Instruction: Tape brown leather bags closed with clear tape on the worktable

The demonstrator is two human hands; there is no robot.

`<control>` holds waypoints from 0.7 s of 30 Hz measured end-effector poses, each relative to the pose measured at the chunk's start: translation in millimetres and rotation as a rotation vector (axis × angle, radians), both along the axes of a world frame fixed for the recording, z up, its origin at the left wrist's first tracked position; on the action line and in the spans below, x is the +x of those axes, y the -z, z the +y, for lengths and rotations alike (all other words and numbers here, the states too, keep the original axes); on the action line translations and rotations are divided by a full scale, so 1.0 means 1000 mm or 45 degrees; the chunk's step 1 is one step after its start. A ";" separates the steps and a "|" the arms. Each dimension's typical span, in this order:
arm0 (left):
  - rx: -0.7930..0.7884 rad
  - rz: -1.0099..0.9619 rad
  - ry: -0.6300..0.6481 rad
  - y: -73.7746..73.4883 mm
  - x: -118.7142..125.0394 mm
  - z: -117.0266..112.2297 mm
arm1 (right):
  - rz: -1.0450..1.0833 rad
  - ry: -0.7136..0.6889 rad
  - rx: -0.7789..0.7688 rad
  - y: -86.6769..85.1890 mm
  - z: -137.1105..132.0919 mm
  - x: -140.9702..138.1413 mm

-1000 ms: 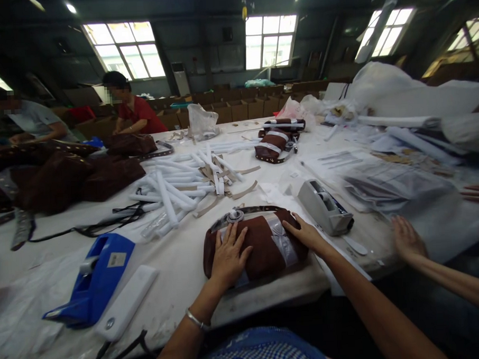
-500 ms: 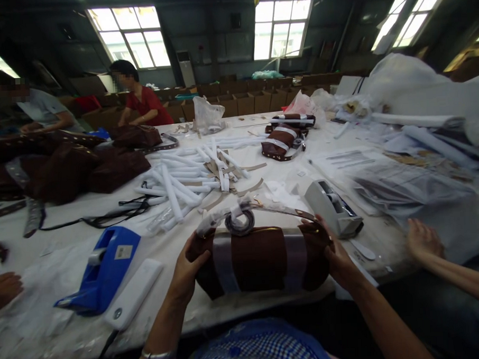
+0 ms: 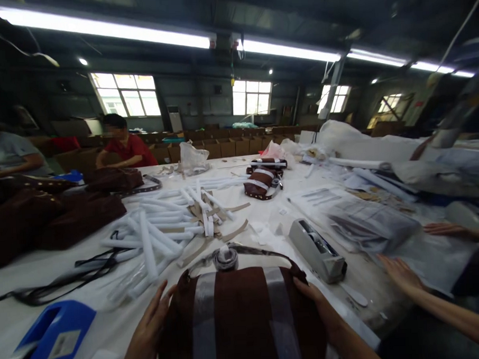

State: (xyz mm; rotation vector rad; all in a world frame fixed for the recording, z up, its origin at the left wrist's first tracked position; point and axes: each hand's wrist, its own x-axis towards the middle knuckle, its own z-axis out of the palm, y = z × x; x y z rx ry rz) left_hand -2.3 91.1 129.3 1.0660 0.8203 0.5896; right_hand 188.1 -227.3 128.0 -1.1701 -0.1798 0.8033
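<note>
A dark brown bag (image 3: 237, 317) with two clear wrap bands and a wrapped ring at its top stands upright at the near table edge. My left hand (image 3: 145, 337) presses flat against its left side, fingers stretched. My right hand (image 3: 318, 308) grips its right side, fingers curled round the edge. The bag is held between both hands, close to my body.
A blue tape dispenser (image 3: 52, 341) lies at the near left, a grey one (image 3: 316, 250) at the right. White paper rolls (image 3: 162, 225) and card strips cover mid-table. More brown bags (image 3: 46, 219) sit left, a wrapped one (image 3: 261, 181) farther back. Another person's hands (image 3: 398, 273) work at right.
The bag has been lifted from lying flat under my palms to upright and drawn toward me. The view has tilted up, showing more ceiling.
</note>
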 end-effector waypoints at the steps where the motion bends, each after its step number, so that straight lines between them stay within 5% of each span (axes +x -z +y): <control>1: 0.032 -0.055 -0.059 0.001 0.001 0.006 | -0.002 0.009 0.017 -0.003 0.004 0.009; 4: 0.064 -0.174 -0.158 0.005 0.001 0.023 | -0.189 0.169 0.041 -0.025 0.024 0.059; 8: -0.089 -0.151 -0.191 0.008 -0.003 0.031 | -0.763 0.526 -0.002 -0.076 0.076 0.145; 12: -0.109 -0.197 -0.239 0.003 -0.017 0.020 | -0.854 0.291 -0.003 -0.095 0.141 0.165; 14: -0.082 -0.221 -0.255 -0.001 -0.027 0.017 | -0.837 0.059 -0.030 -0.077 0.166 0.136; 17: -0.050 -0.267 -0.318 -0.009 -0.047 0.019 | -0.770 -0.468 -0.140 -0.021 0.183 0.074; 21: 0.042 -0.332 -0.548 -0.023 -0.082 0.034 | -0.776 -0.580 -0.194 0.062 0.181 0.018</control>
